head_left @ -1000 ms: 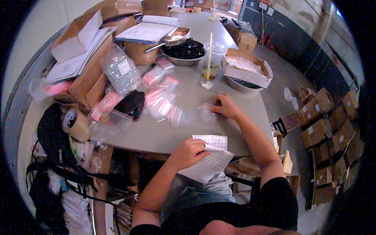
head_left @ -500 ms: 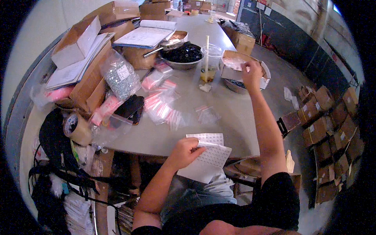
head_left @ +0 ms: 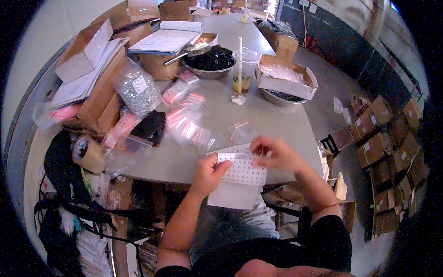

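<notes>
My left hand (head_left: 208,175) is closed on a white sheet of small printed labels (head_left: 247,171), its thumb lying on the face. The sheet is folded, and a plain part hangs below over my lap. My right hand (head_left: 274,154) is at the upper right edge of the label sheet, smeared by motion with fingers bent; whether anything is in them I cannot make out. Just beyond the sheet lies a small clear zip bag (head_left: 242,133). To the left of that, several clear zip bags with red strips (head_left: 187,122) are spread in a fan on the table.
An open carton of bags (head_left: 287,83) rests on a metal bowl (head_left: 281,100) at the right. Farther back are a plastic cup with a straw (head_left: 241,78) and a bowl of black parts (head_left: 210,60). A bag of metal pieces (head_left: 137,90) and a tape roll (head_left: 88,152) sit left.
My right hand has come from the carton at the right back to the label sheet. The sheet in my left hand has turned, so its printed rows now face up more.
</notes>
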### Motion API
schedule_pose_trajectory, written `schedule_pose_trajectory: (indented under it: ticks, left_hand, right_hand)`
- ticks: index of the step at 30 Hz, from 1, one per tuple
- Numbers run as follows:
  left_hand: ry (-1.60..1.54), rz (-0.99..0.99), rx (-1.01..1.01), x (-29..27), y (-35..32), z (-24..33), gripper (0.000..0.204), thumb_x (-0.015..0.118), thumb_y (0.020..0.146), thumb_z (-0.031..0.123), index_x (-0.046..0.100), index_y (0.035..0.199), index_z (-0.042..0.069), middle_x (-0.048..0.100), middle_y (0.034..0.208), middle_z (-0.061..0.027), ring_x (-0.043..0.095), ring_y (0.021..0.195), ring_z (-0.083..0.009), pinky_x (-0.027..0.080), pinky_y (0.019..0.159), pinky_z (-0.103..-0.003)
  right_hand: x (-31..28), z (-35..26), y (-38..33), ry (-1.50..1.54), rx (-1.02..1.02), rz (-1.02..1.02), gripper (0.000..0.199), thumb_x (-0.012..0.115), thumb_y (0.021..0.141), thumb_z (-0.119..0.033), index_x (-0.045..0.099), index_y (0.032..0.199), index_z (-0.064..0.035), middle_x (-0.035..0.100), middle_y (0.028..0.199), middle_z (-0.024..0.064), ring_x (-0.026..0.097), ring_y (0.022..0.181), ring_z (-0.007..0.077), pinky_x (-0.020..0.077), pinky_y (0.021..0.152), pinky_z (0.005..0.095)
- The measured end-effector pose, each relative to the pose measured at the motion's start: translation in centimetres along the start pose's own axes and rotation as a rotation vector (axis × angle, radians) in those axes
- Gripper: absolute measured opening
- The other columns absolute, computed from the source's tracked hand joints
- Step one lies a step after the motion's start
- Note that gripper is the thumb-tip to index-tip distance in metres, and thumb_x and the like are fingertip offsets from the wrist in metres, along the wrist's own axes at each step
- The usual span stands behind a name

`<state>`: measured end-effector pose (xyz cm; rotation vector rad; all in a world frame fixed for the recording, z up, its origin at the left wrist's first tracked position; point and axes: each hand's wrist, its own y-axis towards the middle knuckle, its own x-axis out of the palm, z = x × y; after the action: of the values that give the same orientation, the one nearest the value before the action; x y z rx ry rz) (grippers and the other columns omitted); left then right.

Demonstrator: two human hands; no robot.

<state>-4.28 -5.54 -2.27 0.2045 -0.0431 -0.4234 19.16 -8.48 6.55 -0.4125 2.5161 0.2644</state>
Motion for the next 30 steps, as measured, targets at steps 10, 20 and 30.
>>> schedule_pose_trajectory:
  ticks: [10,20,30]
  left_hand:
    - [-0.002,-0.025,0.110,-0.5,-0.4,2.2,0.012,0.069,0.082,0.006,0.068,0.090,-0.003,0.067,0.084,-0.0075,0.060,0.074,-0.0099,0.048,0.064,-0.026]
    - [0.042,-0.145,0.088,-0.5,-0.3,2.0,0.012,0.073,0.076,0.002,0.070,0.087,-0.002,0.067,0.088,-0.0070,0.062,0.073,-0.0109,0.048,0.063,-0.025]
    - [0.221,-0.066,0.181,0.2,-0.7,2.6,0.014,0.071,0.079,0.007,0.067,0.088,-0.002,0.063,0.078,-0.0090,0.062,0.069,-0.0151,0.048,0.060,-0.029]
  right_hand:
    - [3.7,2.0,-2.7,0.268,0.150,0.192,0.021,0.078,0.075,-0.011,0.062,0.087,-0.0049,0.062,0.077,0.0012,0.056,0.072,0.0097,0.0472,0.063,0.0271]
    - [3.3,2.4,-3.7,0.181,0.218,0.108,0.019,0.073,0.083,-0.018,0.065,0.079,-0.0020,0.058,0.066,-0.0017,0.049,0.063,0.0067,0.0396,0.054,0.0256]
    - [3.3,0.1,-3.2,-0.174,0.010,0.302,0.016,0.067,0.080,-0.015,0.063,0.091,-0.0045,0.062,0.082,0.0149,0.062,0.075,0.0322,0.0508,0.067,0.0395]
